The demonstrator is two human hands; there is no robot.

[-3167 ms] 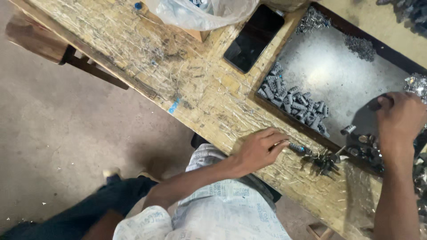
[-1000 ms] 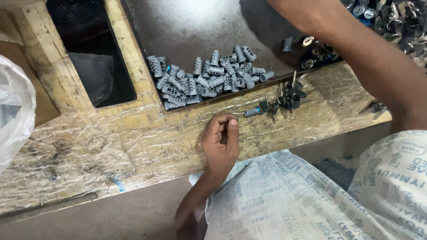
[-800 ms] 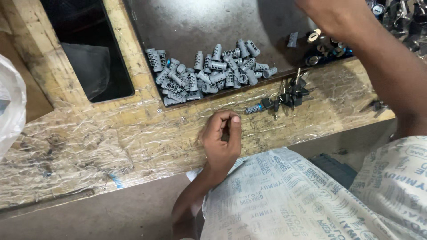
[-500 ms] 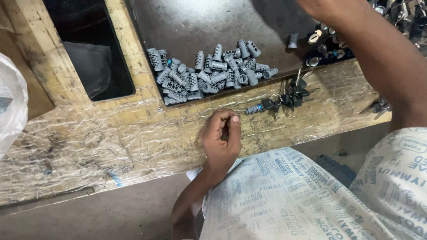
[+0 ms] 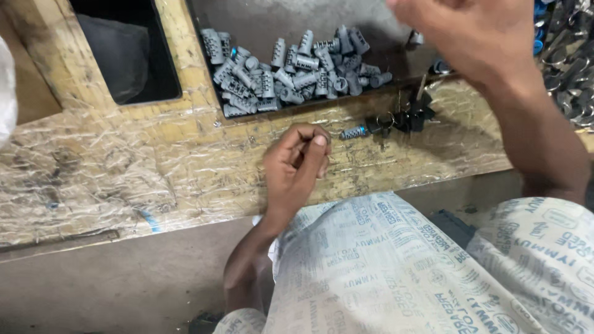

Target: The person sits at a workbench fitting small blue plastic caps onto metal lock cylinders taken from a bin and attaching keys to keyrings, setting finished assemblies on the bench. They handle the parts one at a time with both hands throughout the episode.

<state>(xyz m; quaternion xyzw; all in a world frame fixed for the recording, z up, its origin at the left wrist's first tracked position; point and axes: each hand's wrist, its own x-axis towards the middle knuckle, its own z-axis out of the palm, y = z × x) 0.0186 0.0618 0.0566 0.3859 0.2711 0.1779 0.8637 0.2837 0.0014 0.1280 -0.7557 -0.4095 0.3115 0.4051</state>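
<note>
We're at a small workshop assembly bench: rough wooden worktop [image 5: 154, 167] wrapped in clear plastic film, recessed metal tray [image 5: 260, 25]. We see a heap of identical grey lock cylinders [image 5: 291, 68], plus a bunch of keys [image 5: 402, 119].

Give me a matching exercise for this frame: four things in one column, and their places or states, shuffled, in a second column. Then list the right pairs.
Things:
1. left hand
2. right hand
3. grey cylinders
4. key bunch

Places or states:
A. heaped in the dark tray
B. lying on the wooden bench edge, beside the tray
C. raised near the top of the view, over the tray
D. curled into a loose fist, resting on the bench

Pairs: 1-D, 2-C, 3-A, 4-B
</note>
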